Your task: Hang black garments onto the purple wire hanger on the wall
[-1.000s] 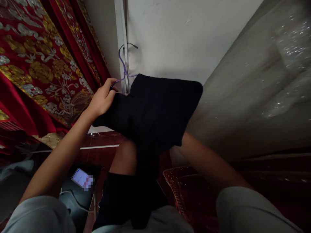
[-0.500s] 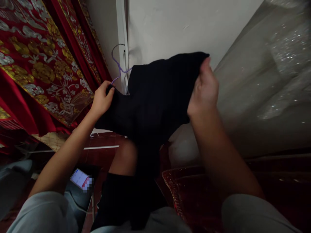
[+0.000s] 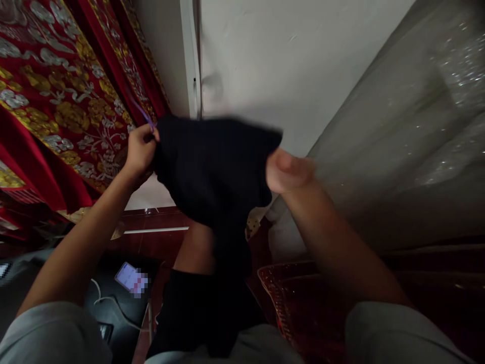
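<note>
A black garment [image 3: 215, 167] is stretched out between my two hands in front of the white wall, its lower part hanging over my legs. My left hand [image 3: 141, 151] is pinched at its upper left corner, together with a thin purple hanger [image 3: 147, 115] that sticks out up and to the left. At the garment's right edge, my right hand [image 3: 290, 169] is blurred by motion; its fingers look closed on the cloth, partly hidden. The hanger's lower part cannot be seen behind the cloth.
Red curtains [image 3: 76, 101] with gold and silver embroidery hang at the left. A lit phone [image 3: 127, 275] and a white cable [image 3: 117, 308] lie on a dark seat [image 3: 109, 268]. Clear plastic wrap [image 3: 379, 167] covers something large on the right, above dark red upholstery [image 3: 333, 298].
Both hands have moved left, the right one also down and closer to the left. The hanger has swung left, from before the wall to before the curtain, and the garment has shifted with it.
</note>
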{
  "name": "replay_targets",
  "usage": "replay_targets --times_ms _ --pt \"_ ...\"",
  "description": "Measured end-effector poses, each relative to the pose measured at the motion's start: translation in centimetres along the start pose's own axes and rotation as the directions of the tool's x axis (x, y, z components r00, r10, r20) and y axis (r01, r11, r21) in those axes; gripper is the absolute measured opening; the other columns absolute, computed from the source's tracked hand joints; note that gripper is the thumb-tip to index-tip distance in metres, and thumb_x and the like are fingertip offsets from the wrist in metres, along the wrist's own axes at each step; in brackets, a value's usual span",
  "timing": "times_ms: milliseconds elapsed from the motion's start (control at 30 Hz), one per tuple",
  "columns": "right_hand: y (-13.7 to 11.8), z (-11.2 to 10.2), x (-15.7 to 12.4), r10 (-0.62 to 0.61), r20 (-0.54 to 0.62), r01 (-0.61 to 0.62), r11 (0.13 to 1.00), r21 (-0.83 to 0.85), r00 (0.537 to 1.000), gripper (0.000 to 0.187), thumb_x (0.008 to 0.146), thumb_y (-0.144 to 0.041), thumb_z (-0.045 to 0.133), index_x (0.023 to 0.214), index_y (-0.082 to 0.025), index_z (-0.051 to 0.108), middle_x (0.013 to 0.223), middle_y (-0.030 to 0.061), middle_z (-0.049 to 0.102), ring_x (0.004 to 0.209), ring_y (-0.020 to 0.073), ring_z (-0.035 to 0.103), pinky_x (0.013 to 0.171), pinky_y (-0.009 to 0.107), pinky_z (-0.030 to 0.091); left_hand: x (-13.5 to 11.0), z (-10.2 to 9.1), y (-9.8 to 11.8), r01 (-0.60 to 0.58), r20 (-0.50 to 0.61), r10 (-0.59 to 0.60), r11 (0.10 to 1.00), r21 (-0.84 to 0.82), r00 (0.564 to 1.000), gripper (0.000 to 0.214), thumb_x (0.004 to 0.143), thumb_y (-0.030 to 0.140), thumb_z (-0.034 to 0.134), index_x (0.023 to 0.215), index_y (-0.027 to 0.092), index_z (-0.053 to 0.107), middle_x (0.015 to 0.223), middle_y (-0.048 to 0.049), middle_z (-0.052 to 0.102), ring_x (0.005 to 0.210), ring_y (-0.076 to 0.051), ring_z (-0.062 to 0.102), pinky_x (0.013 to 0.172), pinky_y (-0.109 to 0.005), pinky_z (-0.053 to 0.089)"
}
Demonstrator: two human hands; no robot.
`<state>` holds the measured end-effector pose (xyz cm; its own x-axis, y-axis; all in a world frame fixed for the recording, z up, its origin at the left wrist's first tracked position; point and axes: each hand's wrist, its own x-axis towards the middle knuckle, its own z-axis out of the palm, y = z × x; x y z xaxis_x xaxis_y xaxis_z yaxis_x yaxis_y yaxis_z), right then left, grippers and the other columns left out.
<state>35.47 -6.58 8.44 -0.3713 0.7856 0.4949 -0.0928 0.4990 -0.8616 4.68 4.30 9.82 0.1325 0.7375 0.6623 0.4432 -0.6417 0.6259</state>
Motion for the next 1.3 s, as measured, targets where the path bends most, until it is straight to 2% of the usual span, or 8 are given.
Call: replay_targets --times_ms 100,400,533,667,833,1000,1167,1300 --pt "1.0 -0.3 0.0 0.052 0.230 -0.043 0.998 -0.045 0.972 0.075 0.074 -0.079 0.066 0.126 -0.026 0.070 0.133 0.0111 0.070 0.133 0.0356 0.061 0.111 0.056 0.050 -0.9 -0.7 2.2 -0.057 0.072 0.068 0.987 -0.149 0.995 0.022 0.078 0.031 0.068 0.063 0.020 0.059 0.086 -0.0057 0.074 0.082 -0.020 0.069 0.082 -0.037 0.058" --pt "9.6 5.9 0.6 -0.269 0.031 0.194 0.604 -0.773 0.963 0.120 0.076 -0.041 0.077 0.165 -0.040 -0.004 0.174 0.0031 0.016 0.162 0.0380 0.011 0.132 0.064 0.013 -5.2 1.9 10.3 -0.117 0.445 0.249 0.945 -0.305 0.860 0.053 0.092 0.050 0.072 0.053 0.019 0.055 0.102 -0.0095 0.075 0.105 -0.026 0.073 0.101 -0.048 0.058" --pt "9.8 4.8 0.1 -0.350 0.106 0.299 0.561 -0.772 0.931 0.118 0.073 -0.051 0.076 0.165 -0.037 0.003 0.158 0.0105 0.042 0.150 0.0408 0.037 0.127 0.062 0.028 -6.3 2.2 10.2 0.035 0.394 0.131 0.922 -0.387 0.910 0.036 0.086 0.052 0.078 0.074 0.020 0.066 0.131 -0.0068 0.070 0.125 -0.031 0.067 0.108 -0.052 0.056" --pt "6.8 0.7 -1.2 -0.299 -0.114 0.049 0.487 -0.872 0.948 0.113 0.065 -0.046 0.084 0.161 -0.028 0.026 0.149 0.0167 0.044 0.142 0.0457 0.040 0.120 0.067 0.032 -6.4 -1.1 6.2 0.113 0.263 0.010 0.887 -0.447 0.965 0.062 0.079 0.048 0.084 0.134 0.035 0.058 0.152 0.0006 0.058 0.140 -0.031 0.056 0.120 -0.053 0.046" --pt "2.9 -3.1 -0.6 -0.284 -0.381 -0.238 0.431 -0.871 0.880 0.105 0.058 -0.033 0.091 0.149 -0.016 0.044 0.138 0.0213 0.050 0.134 0.0473 0.046 0.114 0.067 0.036 -9.5 -3.2 3.4 0.274 0.028 -0.281 0.903 -0.330 0.959 0.059 0.107 0.059 0.013 0.145 0.029 0.046 0.159 -0.0080 0.050 0.145 -0.029 0.051 0.114 -0.052 0.051" --pt "0.8 -2.5 2.4 -0.246 -0.295 -0.176 0.409 -0.895 0.923 0.098 0.067 -0.045 0.090 0.150 -0.023 0.042 0.142 0.0193 0.047 0.139 0.0504 0.040 0.116 0.070 0.032 -13.8 -0.6 4.4 -0.098 -0.271 0.181 0.951 0.293 0.945 0.062 0.099 0.048 0.059 0.154 0.031 0.034 0.163 -0.0114 0.039 0.151 -0.032 0.039 0.120 -0.050 0.043" --pt "0.4 -1.6 2.7 -0.226 -0.165 -0.068 0.383 -0.921 0.960 0.098 0.067 -0.047 0.089 0.149 -0.023 0.041 0.141 0.0163 0.049 0.138 0.0471 0.042 0.117 0.067 0.034 -14.1 3.2 6.4 -0.321 0.391 0.167 0.871 0.371 0.905 0.054 0.104 0.027 0.047 0.158 0.030 0.039 0.114 -0.0053 0.074 0.093 -0.020 0.072 0.086 -0.033 0.058" --pt "0.9 -1.9 0.8 -0.235 -0.096 0.003 0.386 -0.923 0.967 0.100 0.064 -0.047 0.090 0.148 -0.023 0.040 0.140 0.0155 0.049 0.136 0.0457 0.045 0.116 0.068 0.036 -13.3 6.4 7.9 -0.340 0.559 0.014 0.806 0.484 0.829 0.062 0.104 0.026 0.046 0.164 0.030 0.030 0.117 -0.0058 0.075 0.087 -0.021 0.074 0.073 -0.030 0.057"
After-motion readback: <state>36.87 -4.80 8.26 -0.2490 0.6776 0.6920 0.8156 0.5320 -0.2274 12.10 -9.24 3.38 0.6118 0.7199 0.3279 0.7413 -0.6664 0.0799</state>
